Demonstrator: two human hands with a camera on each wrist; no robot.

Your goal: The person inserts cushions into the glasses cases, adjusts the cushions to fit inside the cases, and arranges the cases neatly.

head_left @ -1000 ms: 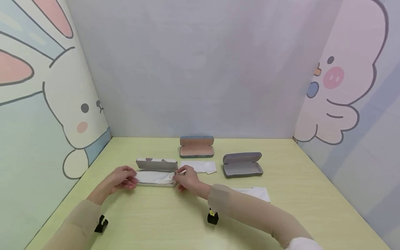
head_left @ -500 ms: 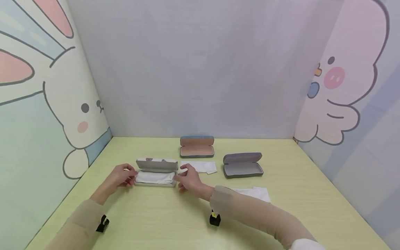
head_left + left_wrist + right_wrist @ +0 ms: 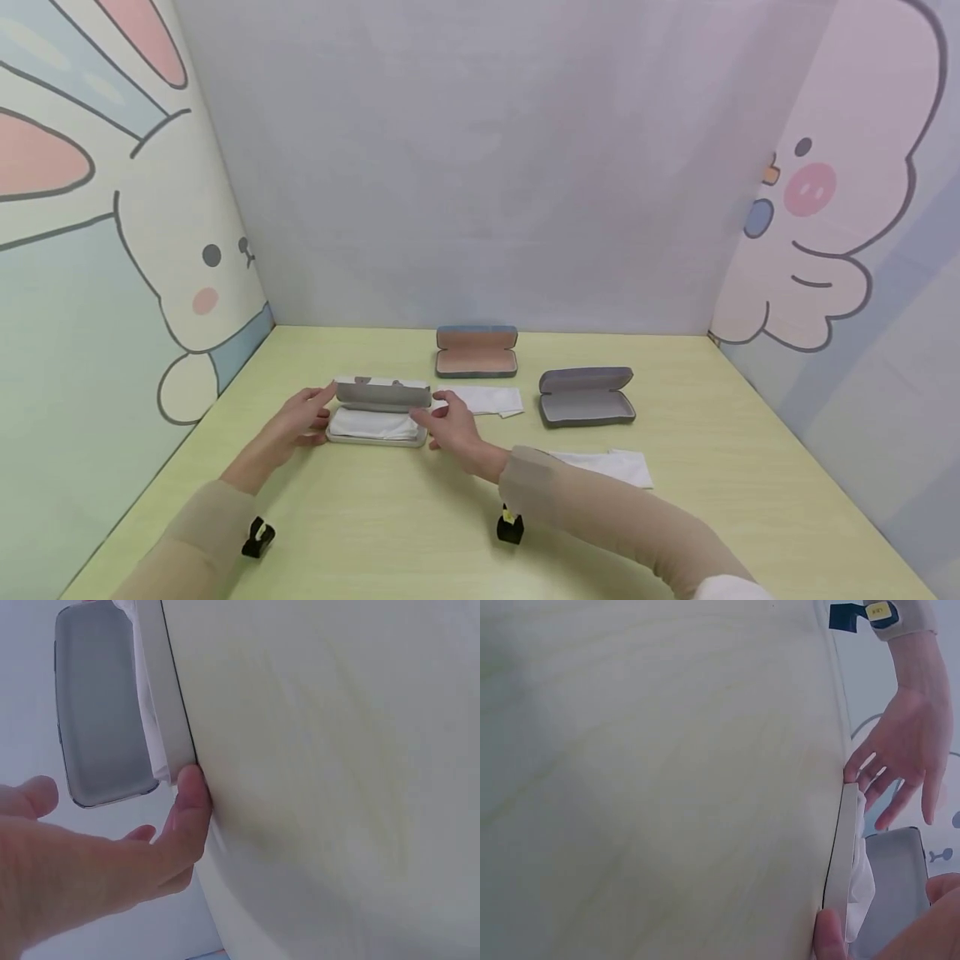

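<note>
A glasses case [image 3: 378, 442] with a patterned white lid [image 3: 384, 395] stands open on the table, its grey lining showing. Inside it lies a folded white cloth [image 3: 375, 424]. My left hand [image 3: 294, 421] is at the case's left end. In the left wrist view, one fingertip touches the corner of the case's base, and the thumb is held away near the lid. My right hand [image 3: 455, 432] is at the other end, with a fingertip [image 3: 829, 930] against the base in the right wrist view; its thumb is over the right end of the case.
Behind stands an open case [image 3: 477, 360] with a pinkish lining. A dark grey open case [image 3: 587, 407] is to the right. One folded white cloth [image 3: 483, 400] lies behind my right hand, another [image 3: 618, 467] beyond my right forearm. Walls [image 3: 480, 167] bound the table [image 3: 390, 525].
The white cloth sits lower inside the case than a second ago. My left hand's upper fingers have moved up toward the lid's left edge. My right hand has barely moved.
</note>
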